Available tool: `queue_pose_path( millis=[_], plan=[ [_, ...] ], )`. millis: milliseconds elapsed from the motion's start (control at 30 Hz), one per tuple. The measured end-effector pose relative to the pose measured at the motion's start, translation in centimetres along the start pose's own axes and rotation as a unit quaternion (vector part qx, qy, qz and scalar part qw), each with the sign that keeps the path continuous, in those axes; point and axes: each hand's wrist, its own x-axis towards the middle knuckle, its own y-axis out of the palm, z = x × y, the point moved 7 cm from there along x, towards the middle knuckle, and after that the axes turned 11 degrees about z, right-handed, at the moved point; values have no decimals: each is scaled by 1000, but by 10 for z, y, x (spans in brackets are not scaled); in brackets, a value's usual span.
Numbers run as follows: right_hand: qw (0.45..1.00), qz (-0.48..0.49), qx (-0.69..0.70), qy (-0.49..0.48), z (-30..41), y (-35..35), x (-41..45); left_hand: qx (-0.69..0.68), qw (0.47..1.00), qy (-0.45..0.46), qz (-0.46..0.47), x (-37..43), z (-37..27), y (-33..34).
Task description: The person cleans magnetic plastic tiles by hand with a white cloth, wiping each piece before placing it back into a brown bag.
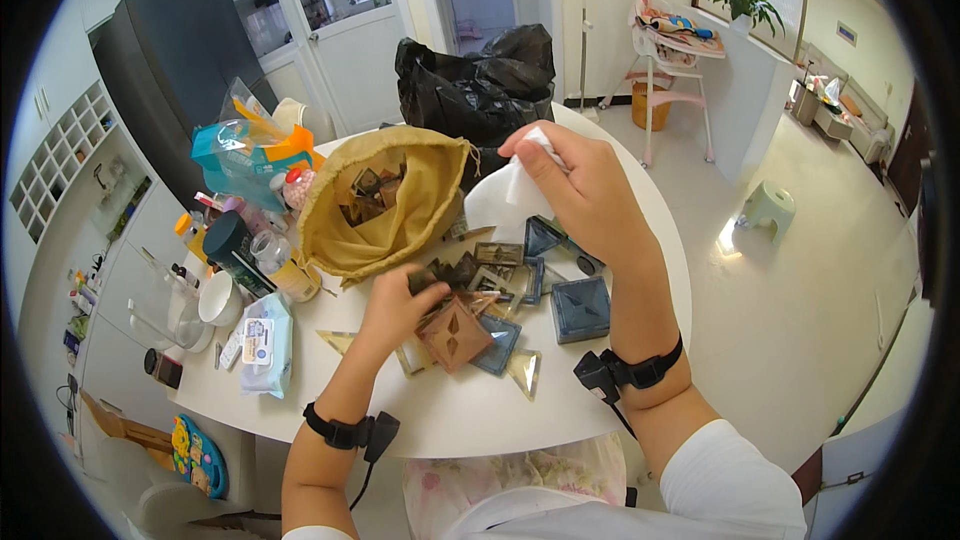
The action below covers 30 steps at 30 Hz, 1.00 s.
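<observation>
My right hand [581,184] is raised over the table's far right part, pinching a white wipe [502,199] that hangs to the left. My left hand [401,300] is at the near edge of the yellow drawstring bag [442,157], its fingers on a dark translucent tile [421,282] at the left of the pile. Just right of that hand lies a reddish square tile [454,335], partly over a blue square tile [496,345]. A yellowish triangular tile [523,373] lies nearer me. A blue square tile stack [581,309] sits by my right forearm. More tiles [370,191] are in the bag.
A black plastic bag [476,82] stands at the table's far side. Along the left are a wipes pack [268,345], a white bowl [220,299], a jar with a yellow label [285,266], a dark green tumbler [236,251] and a blue-orange pouch [240,161].
</observation>
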Motion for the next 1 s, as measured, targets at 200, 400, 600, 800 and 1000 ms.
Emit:
queue_pose_path(
  millis=[200,400,600,800,1000],
  plan=[
    [998,-46,1,-49,8,-1,-1,-321,941,39,104,16,-27,9],
    [969,-97,-83,-211,31,25,-2,-662,712,164,166,20,-93,1],
    [944,29,-260,-200,34,90,3,-722,623,246,173,10,-117,-12],
    [981,-85,37,-171,-15,54,14,-480,843,182,161,9,-118,6],
    [988,-131,71,-50,-21,41,7,-329,924,152,121,7,-119,-8]
  ],
)
